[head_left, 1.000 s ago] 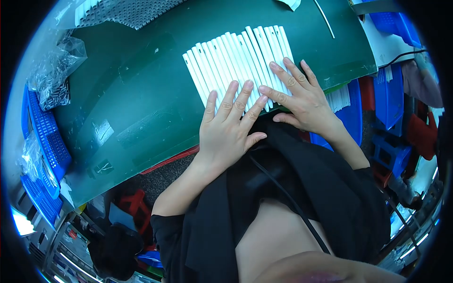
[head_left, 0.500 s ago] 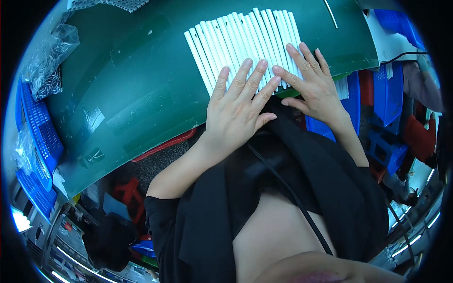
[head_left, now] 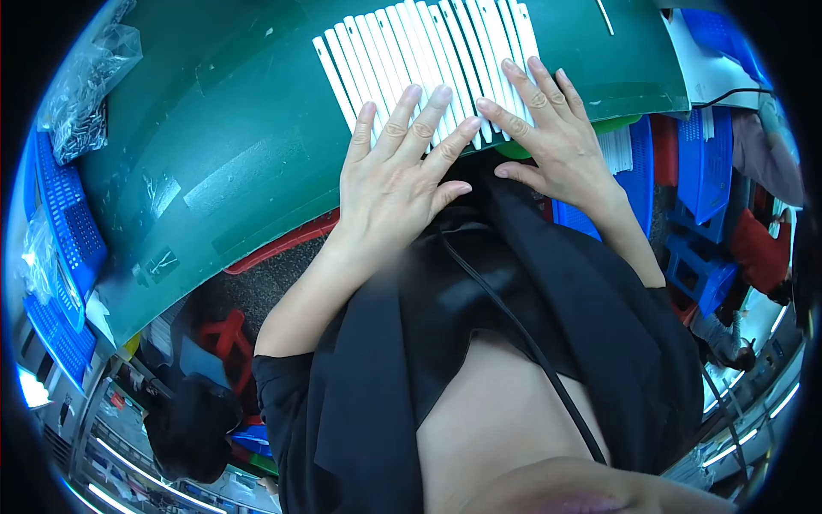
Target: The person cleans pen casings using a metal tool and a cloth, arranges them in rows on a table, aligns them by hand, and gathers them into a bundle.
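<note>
Since the earlier frame, our left hand [head_left: 385, 193] is sliding towards the left and our right hand [head_left: 569, 158] is drifting the same way by less, while the left end of the row of white stylus-shaped pens [head_left: 419, 51] is spreading slightly outwards. The whole view is also shifting a little, so the table [head_left: 214, 111] is sitting higher in it.

Both hands are lying palm down with fingers spread, clenching nothing; the fingertips are resting over the near part of the pens, and both thumbs are staying off the row. We are probably keeping the fingers flat and wide so that many pens are being steadied at once, without any one being pinched. The pens are lying side by side near the table's near edge, their narrow tips pointing roughly towards us, likely because that is keeping them in easy reach and facing alike. Their far ends are forming an uneven line.

A separate thin white stick [head_left: 605, 15] is lying beyond the right end of the row. At the far left, a clear plastic bag [head_left: 107, 56] is slumping, and a blue perforated basket [head_left: 68, 206] is standing beside the table's left end.
</note>
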The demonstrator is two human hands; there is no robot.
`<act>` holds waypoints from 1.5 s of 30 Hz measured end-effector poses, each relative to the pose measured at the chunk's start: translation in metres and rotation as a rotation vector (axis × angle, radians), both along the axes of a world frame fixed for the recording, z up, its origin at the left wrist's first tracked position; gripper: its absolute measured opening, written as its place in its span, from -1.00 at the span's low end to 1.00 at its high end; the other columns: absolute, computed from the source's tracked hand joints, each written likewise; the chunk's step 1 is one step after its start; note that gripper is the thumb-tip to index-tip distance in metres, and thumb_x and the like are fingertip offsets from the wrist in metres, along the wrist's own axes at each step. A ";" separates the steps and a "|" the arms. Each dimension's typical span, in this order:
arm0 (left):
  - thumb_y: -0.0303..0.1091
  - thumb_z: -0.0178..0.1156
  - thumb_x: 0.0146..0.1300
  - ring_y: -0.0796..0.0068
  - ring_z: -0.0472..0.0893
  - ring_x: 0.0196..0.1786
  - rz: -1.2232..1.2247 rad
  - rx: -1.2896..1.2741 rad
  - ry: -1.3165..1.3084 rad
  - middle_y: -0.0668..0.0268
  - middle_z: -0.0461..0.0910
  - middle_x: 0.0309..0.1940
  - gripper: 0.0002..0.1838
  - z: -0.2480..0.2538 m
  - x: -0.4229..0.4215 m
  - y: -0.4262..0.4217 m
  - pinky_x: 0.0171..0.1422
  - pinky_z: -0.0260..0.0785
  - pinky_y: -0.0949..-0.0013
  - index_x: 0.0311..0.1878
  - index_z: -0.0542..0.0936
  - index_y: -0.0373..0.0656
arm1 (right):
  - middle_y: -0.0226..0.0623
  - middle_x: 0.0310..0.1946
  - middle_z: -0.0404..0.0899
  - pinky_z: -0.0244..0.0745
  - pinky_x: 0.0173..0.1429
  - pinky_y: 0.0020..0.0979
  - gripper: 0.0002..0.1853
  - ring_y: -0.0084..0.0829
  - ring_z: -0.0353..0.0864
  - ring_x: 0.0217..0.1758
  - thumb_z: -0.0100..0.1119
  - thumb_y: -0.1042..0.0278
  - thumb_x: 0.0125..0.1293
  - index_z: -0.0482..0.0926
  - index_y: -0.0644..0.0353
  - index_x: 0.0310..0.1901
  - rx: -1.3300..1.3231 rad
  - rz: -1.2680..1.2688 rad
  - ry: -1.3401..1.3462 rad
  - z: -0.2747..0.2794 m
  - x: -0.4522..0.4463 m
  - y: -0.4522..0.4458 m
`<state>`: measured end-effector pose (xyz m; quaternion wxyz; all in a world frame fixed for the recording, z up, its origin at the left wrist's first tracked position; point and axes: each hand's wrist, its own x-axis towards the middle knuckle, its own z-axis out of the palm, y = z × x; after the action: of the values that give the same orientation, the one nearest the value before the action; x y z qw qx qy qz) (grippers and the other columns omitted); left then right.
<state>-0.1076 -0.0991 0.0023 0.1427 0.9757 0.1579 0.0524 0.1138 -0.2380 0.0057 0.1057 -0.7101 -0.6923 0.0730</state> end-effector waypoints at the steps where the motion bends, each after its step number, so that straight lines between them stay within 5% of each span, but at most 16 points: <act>1: 0.30 0.30 0.20 0.16 0.20 0.68 0.011 -0.007 0.017 0.35 0.21 0.66 -0.17 0.000 -0.004 0.001 0.70 -0.08 -0.19 0.57 0.39 0.49 | -0.29 0.68 0.09 -0.01 0.70 0.11 0.03 -0.09 0.04 0.73 0.62 -0.04 -0.04 0.34 -0.56 0.55 0.008 0.010 0.004 -0.001 -0.002 0.002; 28: 0.24 0.25 0.30 -0.06 0.12 0.69 0.104 -0.049 0.105 0.14 0.12 0.69 -0.21 0.012 -0.069 0.025 0.68 -0.13 -0.32 0.59 0.38 0.36 | -0.37 0.68 0.11 -0.09 0.70 0.22 0.00 -0.18 0.02 0.75 0.62 0.01 0.03 0.34 -0.51 0.55 -0.053 0.105 0.030 0.007 -0.059 0.043; 33: 0.22 0.26 0.31 -0.04 0.10 0.70 0.022 -0.038 0.050 0.14 0.12 0.69 -0.20 0.012 -0.047 0.024 0.69 -0.22 -0.34 0.60 0.36 0.33 | -0.29 0.65 0.19 -0.20 0.72 0.20 -0.13 -0.14 0.09 0.72 0.30 -0.37 0.23 0.37 -0.28 0.56 0.127 0.096 0.081 0.003 -0.050 0.029; 40: 0.22 0.30 0.29 0.08 0.19 0.68 -0.095 -0.047 -0.003 0.25 0.22 0.65 -0.23 0.004 0.005 0.019 0.69 -0.17 -0.32 0.57 0.39 0.40 | -0.19 0.63 0.22 -0.10 0.69 0.16 -0.14 -0.07 0.16 0.69 0.19 -0.39 0.30 0.36 -0.18 0.57 0.120 -0.068 0.005 -0.006 -0.016 0.005; 45: 0.04 0.35 0.32 0.10 0.32 0.61 -0.067 -0.004 -0.063 0.25 0.36 0.57 -0.32 -0.001 0.016 0.018 0.67 -0.02 -0.22 0.52 0.48 0.36 | -0.28 0.61 0.26 -0.03 0.70 0.10 -0.29 -0.19 0.23 0.67 0.13 -0.21 0.45 0.39 -0.08 0.54 0.113 -0.040 -0.046 -0.012 -0.014 0.009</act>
<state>-0.0921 -0.0807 0.0015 0.1514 0.9780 0.1207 0.0778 0.0997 -0.2288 -0.0066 0.1309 -0.7184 -0.6831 0.0153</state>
